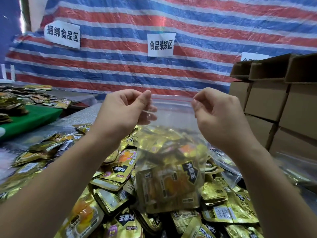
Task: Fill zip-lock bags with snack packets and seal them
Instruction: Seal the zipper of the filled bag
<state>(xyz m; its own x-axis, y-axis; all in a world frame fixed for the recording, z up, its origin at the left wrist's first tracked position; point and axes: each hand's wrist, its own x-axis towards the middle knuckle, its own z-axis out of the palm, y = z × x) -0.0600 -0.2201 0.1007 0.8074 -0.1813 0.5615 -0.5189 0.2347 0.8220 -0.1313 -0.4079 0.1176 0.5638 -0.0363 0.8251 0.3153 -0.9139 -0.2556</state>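
Zip-lock bag (171, 152) hangs above the heap of snack packets (111, 186), left hand (123, 109) and right hand (217, 114) each pinching a top corner at the red seal strip; film thin, limp, probably slippery, load light; best held at the strip.

Tarp (188, 31), filling the upper frame: showing red, blue and white stripes. Paper signs (161, 44) on it: showing white with black characters. Zip-lock bag (169, 152), centre: showing clear with a red strip along its top. Snack packets (118, 169), filling the lower frame: showing gold with black labels and orange-yellow patches. Cloth (30, 117), at left: showing green. Cardboard boxes (274, 100), at right: showing plain brown.
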